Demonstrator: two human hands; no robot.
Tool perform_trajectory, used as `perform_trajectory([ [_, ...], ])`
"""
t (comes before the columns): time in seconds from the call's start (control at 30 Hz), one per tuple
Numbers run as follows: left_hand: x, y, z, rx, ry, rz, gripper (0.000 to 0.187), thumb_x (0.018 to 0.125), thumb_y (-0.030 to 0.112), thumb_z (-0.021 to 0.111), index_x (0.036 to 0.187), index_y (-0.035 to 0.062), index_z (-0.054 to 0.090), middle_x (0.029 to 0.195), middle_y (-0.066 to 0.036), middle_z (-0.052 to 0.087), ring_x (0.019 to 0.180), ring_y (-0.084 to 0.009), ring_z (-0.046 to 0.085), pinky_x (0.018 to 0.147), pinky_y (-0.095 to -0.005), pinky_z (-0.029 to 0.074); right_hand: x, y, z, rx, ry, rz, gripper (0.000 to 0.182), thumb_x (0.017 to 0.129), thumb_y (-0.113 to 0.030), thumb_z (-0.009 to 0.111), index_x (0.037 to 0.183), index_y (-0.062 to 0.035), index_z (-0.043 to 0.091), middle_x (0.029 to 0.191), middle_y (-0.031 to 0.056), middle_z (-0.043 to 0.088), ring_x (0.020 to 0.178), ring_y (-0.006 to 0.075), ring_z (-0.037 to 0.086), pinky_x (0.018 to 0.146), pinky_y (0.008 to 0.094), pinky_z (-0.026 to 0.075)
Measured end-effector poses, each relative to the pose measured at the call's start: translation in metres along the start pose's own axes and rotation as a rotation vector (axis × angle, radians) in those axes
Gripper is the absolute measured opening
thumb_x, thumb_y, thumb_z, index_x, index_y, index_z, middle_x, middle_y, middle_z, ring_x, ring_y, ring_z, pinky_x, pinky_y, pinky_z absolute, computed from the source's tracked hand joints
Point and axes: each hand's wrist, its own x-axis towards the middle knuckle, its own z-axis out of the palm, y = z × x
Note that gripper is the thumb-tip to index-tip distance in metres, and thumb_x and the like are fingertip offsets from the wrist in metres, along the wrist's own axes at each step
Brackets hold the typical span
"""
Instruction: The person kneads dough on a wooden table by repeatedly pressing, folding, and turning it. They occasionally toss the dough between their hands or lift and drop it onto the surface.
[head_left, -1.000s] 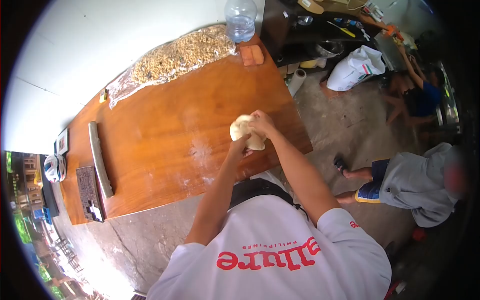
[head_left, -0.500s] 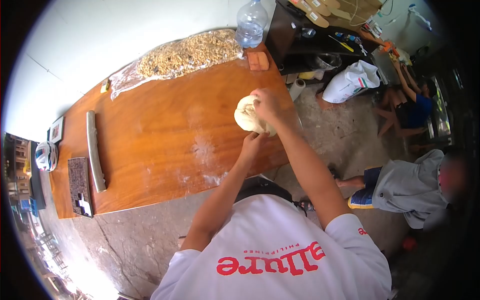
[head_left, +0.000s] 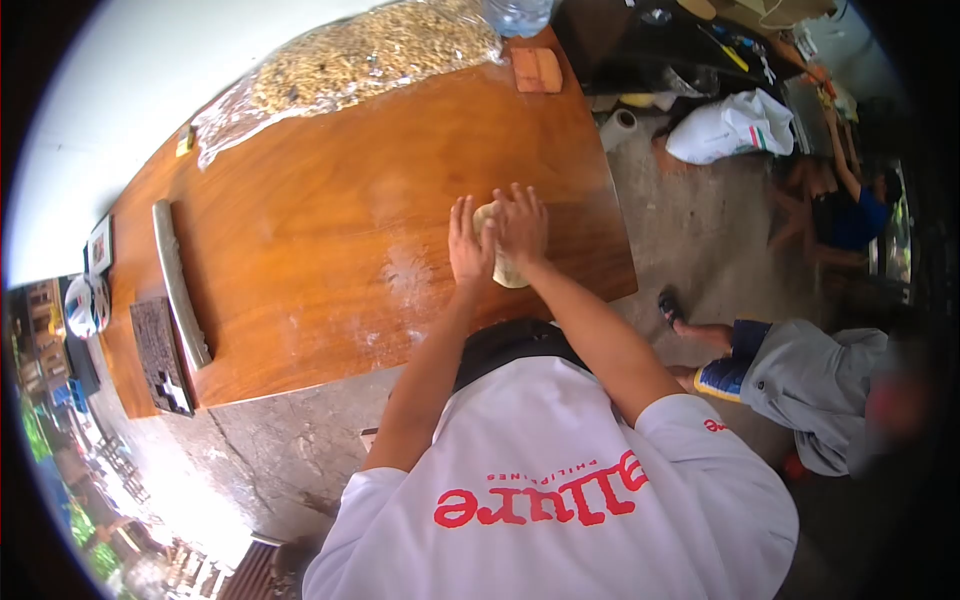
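A pale lump of dough (head_left: 510, 274) lies on the wooden table (head_left: 330, 200), partly covered by both hands. My left hand (head_left: 471, 243) rests against the dough's left side, fingers stretched out and pointing away from me. Over its upper right part lies my right hand (head_left: 521, 224), palm down with the fingers spread. The two hands almost touch, and dough shows between them and below. White flour dusts the wood (head_left: 408, 272) just left of the dough.
A plastic sheet of grains (head_left: 360, 60) lies along the wall side. A reddish block (head_left: 537, 70) sits by a water jug (head_left: 518, 14). Leftward are a long grey roller (head_left: 180, 280) and dark carved board (head_left: 160, 355). A person in grey (head_left: 815, 380) is at right.
The fingers that gripped the dough's edges are now stretched out over it. The dough is down on the table, lower and more covered. The view has shifted slightly.
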Motion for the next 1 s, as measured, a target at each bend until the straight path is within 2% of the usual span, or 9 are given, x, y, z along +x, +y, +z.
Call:
perform_trajectory([
  [0.07, -0.006, -0.003, 0.016, 0.14, -0.103, 0.064, 0.057, 0.095, 0.035, 0.045, 0.145, 0.0067, 0.041, 0.148, -0.021, 0.04, 0.137, -0.0398, 0.034, 0.113, -0.0469, 0.027, -0.01, 0.002, -0.001, 0.016, -0.109, -0.068, 0.046, 0.096, -0.035, 0.044, 0.14, -0.022, 0.05, 0.153, 0.012, 0.033, 0.143, 0.0342, 0.027, 0.117, 0.05, 0.019],
  [0.13, -0.008, -0.009, 0.024, 0.33, -0.2, 0.17, 0.062, 0.095, 0.04, 0.038, 0.149, 0.0093, 0.037, 0.151, -0.015, 0.038, 0.142, -0.0376, 0.029, 0.117, -0.0518, 0.015, -0.016, 0.013, 0.003, -0.026, -0.128, -0.055, 0.046, 0.096, -0.034, 0.044, 0.141, -0.0219, 0.049, 0.153, 0.0129, 0.034, 0.143, 0.0342, 0.027, 0.117, 0.051, 0.019],
  [0.23, 0.012, -0.02, 0.04, 0.497, -0.218, 0.132, 0.062, 0.096, 0.044, 0.034, 0.145, 0.0075, 0.042, 0.15, -0.016, 0.039, 0.142, -0.0381, 0.03, 0.116, -0.0534, 0.016, 0.014, 0.028, 0.022, -0.043, -0.17, -0.048, 0.05, 0.094, -0.035, 0.045, 0.142, -0.021, 0.047, 0.153, 0.0157, 0.032, 0.143, 0.0349, 0.028, 0.116, 0.0553, 0.018],
  [0.43, 0.054, -0.022, 0.056, 0.542, -0.252, 0.106, 0.072, 0.085, 0.05, 0.05, 0.144, 0.0085, 0.043, 0.145, -0.017, 0.043, 0.139, -0.0392, 0.032, 0.115, -0.0553, 0.02, 0.078, 0.056, 0.022, 0.087, -0.13, -0.121, 0.05, 0.089, -0.035, 0.051, 0.136, -0.0189, 0.053, 0.149, 0.0138, 0.038, 0.141, 0.0336, 0.029, 0.115, 0.0577, 0.015],
  [0.7, 0.069, -0.015, 0.041, 0.421, -0.309, 0.11, 0.075, 0.087, 0.05, 0.058, 0.146, 0.009, 0.039, 0.147, -0.015, 0.042, 0.139, -0.0349, 0.034, 0.115, -0.0437, 0.027, 0.08, 0.072, 0.018, 0.281, -0.247, -0.11, 0.041, 0.097, -0.031, 0.043, 0.129, -0.0097, 0.058, 0.149, 0.0156, 0.04, 0.14, 0.035, 0.032, 0.115, 0.0535, 0.021],
  [0.8, 0.053, -0.003, 0.015, 0.31, -0.538, -0.096, 0.083, 0.089, 0.056, 0.055, 0.151, 0.0059, 0.03, 0.153, -0.018, 0.033, 0.141, -0.0371, 0.03, 0.115, -0.0423, 0.026, 0.064, 0.093, 0.006, 0.501, -0.039, 0.088, 0.043, 0.098, -0.027, 0.044, 0.131, -0.0013, 0.054, 0.145, 0.0208, 0.044, 0.137, 0.0393, 0.036, 0.113, 0.0488, 0.028],
  [0.9, 0.03, 0.012, 0.009, 0.298, -0.551, -0.268, 0.085, 0.09, 0.059, 0.05, 0.151, 0.0048, 0.027, 0.154, -0.021, 0.03, 0.142, -0.0361, 0.03, 0.115, -0.041, 0.026, 0.023, 0.101, 0.047, 0.523, 0.0, 0.199, 0.049, 0.096, -0.03, 0.049, 0.13, 0.0056, 0.051, 0.138, 0.0256, 0.049, 0.133, 0.0413, 0.04, 0.111, 0.0446, 0.034],
  [0.97, 0.025, 0.004, -0.001, 0.093, -0.573, -0.395, 0.084, 0.091, 0.061, 0.045, 0.152, 0.0056, 0.027, 0.156, -0.02, 0.026, 0.146, -0.0331, 0.024, 0.117, -0.0393, 0.021, 0.013, 0.068, 0.016, 0.494, -0.028, 0.227, 0.053, 0.095, -0.032, 0.05, 0.131, 0.0073, 0.05, 0.138, 0.0272, 0.048, 0.134, 0.0413, 0.04, 0.111, 0.0444, 0.033],
  [1.0, 0.018, -0.011, -0.004, -0.467, -0.401, -0.556, 0.081, 0.092, 0.06, 0.044, 0.152, 0.0065, 0.029, 0.157, -0.019, 0.026, 0.146, -0.0321, 0.021, 0.118, -0.0397, 0.019, 0.003, 0.05, 0.002, 0.468, -0.083, 0.277, 0.058, 0.093, -0.034, 0.052, 0.132, 0.009, 0.048, 0.139, 0.0288, 0.047, 0.134, 0.0412, 0.039, 0.112, 0.0443, 0.032],
])
